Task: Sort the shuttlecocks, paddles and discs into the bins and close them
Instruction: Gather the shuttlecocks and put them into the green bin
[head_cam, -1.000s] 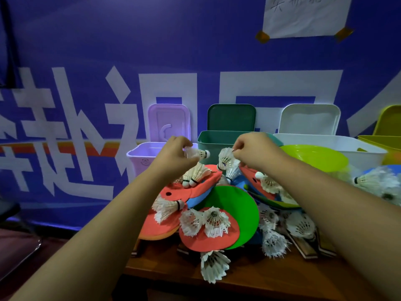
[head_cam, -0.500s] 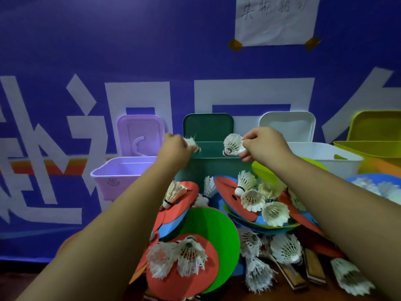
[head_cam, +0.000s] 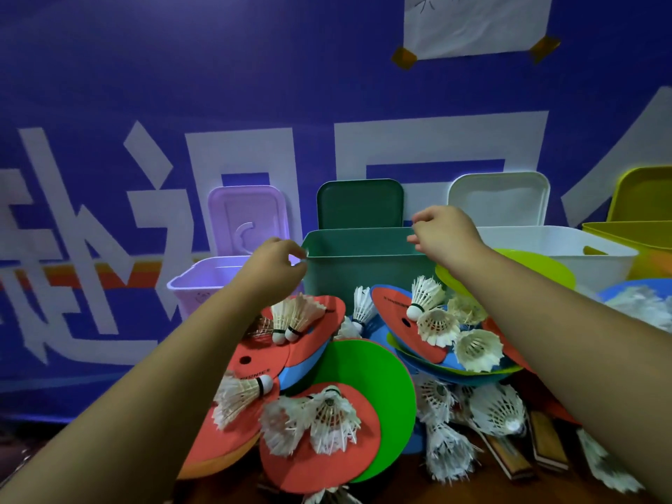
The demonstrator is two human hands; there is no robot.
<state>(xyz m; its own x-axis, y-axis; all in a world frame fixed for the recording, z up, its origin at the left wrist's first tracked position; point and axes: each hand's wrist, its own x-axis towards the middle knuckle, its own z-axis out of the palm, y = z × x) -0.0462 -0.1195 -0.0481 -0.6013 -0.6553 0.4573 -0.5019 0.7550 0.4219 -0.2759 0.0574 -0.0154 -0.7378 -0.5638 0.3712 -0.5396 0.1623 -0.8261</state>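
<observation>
Green bin [head_cam: 363, 256] has left hand [head_cam: 271, 265] and right hand [head_cam: 445, 234] at its rim, fingers loosely curled, seemingly empty.

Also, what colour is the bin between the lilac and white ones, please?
Dark green bin, clearest in the head view.

Frame edges are cutting off the paper [head_cam: 476, 27] and yellow bin [head_cam: 632, 238]; the left hand [head_cam: 272, 271] is curling over, hiding its grip.
</observation>
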